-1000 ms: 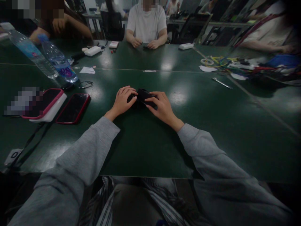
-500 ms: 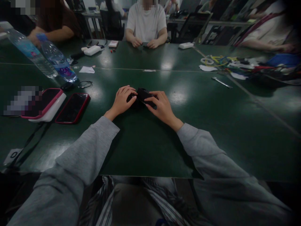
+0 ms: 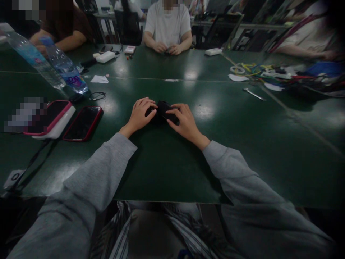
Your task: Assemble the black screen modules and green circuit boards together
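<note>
Small black object (image 3: 164, 108) on table (image 3: 161, 169), long axis left-right, between both grips: left hand (image 3: 140, 115) and right hand (image 3: 184, 122) curled closed on its ends.

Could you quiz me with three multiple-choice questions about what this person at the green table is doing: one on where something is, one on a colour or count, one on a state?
1. Where does the small black object lie?
A. between both hands on the table
B. beside the water bottles
C. on the person's lap

2. How many water bottles lie at far left?
A. none
B. two
C. five

3. How are the two hands set?
A. raised in the air
B. both resting on the black object
C. one under the table

Answers:
1 A: the left hand and right hand flank it on the green table.
2 B: two clear water bottles lean side by side.
3 B: fingers of both hands touch it.
</note>
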`<state>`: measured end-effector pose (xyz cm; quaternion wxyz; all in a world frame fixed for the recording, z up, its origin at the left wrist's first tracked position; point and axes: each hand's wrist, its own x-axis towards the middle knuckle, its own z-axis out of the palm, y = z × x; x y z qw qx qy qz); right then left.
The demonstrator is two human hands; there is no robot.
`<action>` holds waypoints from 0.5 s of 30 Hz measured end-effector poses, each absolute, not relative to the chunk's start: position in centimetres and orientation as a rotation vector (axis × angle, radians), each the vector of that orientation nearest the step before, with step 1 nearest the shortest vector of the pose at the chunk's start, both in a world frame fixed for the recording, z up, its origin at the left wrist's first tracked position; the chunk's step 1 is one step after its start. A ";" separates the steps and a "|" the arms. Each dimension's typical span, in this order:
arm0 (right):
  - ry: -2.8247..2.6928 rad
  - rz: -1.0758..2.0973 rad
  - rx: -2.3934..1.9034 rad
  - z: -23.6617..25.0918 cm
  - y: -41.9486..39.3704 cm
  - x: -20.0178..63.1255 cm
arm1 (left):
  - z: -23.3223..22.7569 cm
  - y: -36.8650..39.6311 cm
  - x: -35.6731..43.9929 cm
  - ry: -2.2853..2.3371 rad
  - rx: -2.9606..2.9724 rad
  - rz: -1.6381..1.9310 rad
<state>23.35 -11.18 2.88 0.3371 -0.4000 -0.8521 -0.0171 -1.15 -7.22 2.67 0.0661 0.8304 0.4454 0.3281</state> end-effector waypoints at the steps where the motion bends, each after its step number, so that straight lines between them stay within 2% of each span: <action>1: -2.220 -0.046 -1.044 2.9 -11.2 23.4 | 2.7 -7.2 -1.1 1.343 2.507 0.990; 15: -2.225 -0.037 -1.049 2.9 -11.2 23.4 | 2.6 -7.2 -1.2 1.344 2.503 0.990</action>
